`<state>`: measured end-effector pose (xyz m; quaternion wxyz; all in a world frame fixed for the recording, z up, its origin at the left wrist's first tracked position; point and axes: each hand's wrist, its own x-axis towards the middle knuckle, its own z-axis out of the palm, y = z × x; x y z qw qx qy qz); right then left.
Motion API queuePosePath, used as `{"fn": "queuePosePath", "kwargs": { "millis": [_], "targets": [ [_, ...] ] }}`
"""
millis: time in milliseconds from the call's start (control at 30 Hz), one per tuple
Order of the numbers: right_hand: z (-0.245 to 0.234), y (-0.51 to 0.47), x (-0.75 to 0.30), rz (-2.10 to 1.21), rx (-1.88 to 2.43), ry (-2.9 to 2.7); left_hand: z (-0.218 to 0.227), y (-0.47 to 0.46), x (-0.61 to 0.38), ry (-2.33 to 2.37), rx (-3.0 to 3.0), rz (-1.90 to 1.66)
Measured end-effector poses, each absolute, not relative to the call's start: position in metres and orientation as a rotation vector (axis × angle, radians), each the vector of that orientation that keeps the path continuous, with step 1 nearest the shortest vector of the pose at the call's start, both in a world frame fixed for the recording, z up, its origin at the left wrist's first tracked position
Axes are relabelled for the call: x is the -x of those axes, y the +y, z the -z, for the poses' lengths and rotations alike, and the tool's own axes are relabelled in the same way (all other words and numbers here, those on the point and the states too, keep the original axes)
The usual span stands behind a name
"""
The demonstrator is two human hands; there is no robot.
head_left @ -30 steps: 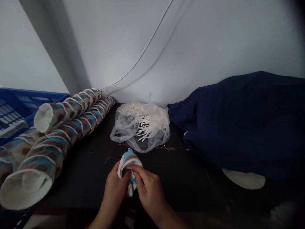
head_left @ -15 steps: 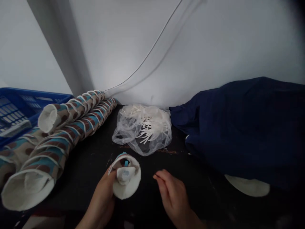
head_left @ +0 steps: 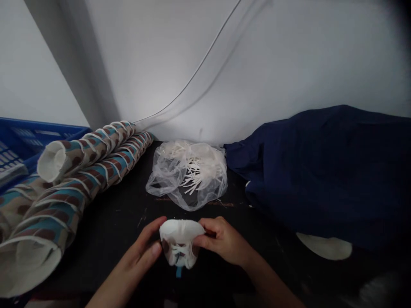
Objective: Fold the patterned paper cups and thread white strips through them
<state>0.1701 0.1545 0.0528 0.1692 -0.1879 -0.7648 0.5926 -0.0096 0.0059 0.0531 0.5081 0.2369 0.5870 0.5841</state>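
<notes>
A small soft cloth shoe [head_left: 181, 231], or something much like one, is held above the dark table. It has a pale rim, brown spots, lacing-like gaps on the near side and a blue tab hanging below. My right hand [head_left: 221, 239] pinches its right edge between thumb and fingers. On the other side my left hand [head_left: 143, 248] has thumb and fingers apart, close against the left edge; whether it touches is hard to tell. Beyond both hands lies a clear plastic bag [head_left: 205, 196] with many thin white strips [head_left: 192, 177] in it.
Long nested stacks of spotted, white-rimmed cloth pieces [head_left: 93, 182] lie along the left. Behind them is a blue plastic crate [head_left: 41, 128]. Dark blue cloth [head_left: 321, 171] covers the right side, a pale rounded piece [head_left: 324, 247] sticking out underneath. A white cable [head_left: 199, 66] crosses the wall.
The shoe has been turned over so a different side faces me. My right hand has come in from the right and taken its edge; my left hand has loosened its grip.
</notes>
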Motion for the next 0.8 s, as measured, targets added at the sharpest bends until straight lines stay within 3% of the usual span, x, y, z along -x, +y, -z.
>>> {"fn": "queuePosePath", "kwargs": {
  "millis": [67, 200, 400, 633, 800],
  "targets": [
    [-0.054, 0.158, -0.168, -1.954, 0.643, -1.986, -0.046, 0.006, 0.018, 1.48, -0.716, -1.337],
    [-0.044, 0.153, -0.16, -2.106, 0.825, -1.843, -0.025, 0.012, 0.023, 1.532, -0.604, -1.281],
    [-0.024, 0.153, -0.161, -2.548, 0.608, -1.646, -0.023, 0.005, 0.021, 1.207, -0.449, -1.315],
    [-0.017, 0.159, -0.156, -2.604, 0.632, -1.651, -0.019, 0.003, 0.021, 1.167, -0.424, -1.337],
    [-0.04, 0.145, -0.161, -2.469, 0.548, -1.873, -0.03, 0.01, 0.022, 1.171, -0.477, -1.275]
  ]
}}
